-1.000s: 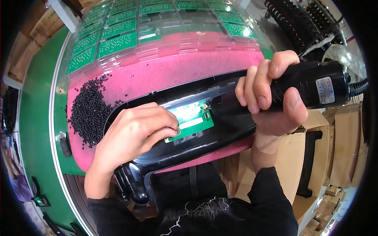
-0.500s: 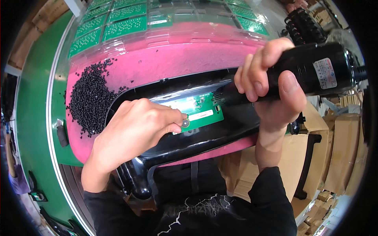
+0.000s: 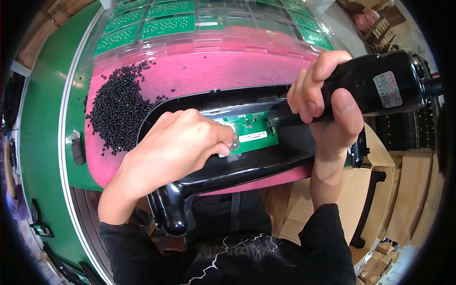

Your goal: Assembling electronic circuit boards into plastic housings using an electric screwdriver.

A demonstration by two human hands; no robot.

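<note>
A green circuit board (image 3: 259, 124) with a white label strip lies inside a long, glossy black plastic housing (image 3: 228, 175). At the board's left end my left hand (image 3: 173, 142) is closed in a pinch, thumb and fingertips beside a round grey piece. Its fingers hide that corner of the board. My right hand (image 3: 327, 102) is wrapped round a black electric screwdriver (image 3: 363, 85), held tilted with its body up to the right. The dark front end of the tool points at the board's right end. Whether its tip touches a screw cannot be made out.
A pile of small black screws (image 3: 116, 111) lies on the pink mat (image 3: 218, 66), left of the housing. Clear plastic trays (image 3: 166, 38) with green boards stand beyond. Cardboard boxes (image 3: 413, 190) are at the right, and a small dark block (image 3: 77, 151) lies at the left.
The view has shifted, so mat, screw pile and housing appear farther right. My left hand's knuckles have risen a little; the pinch and the screwdriver stay at the same ends of the board.
</note>
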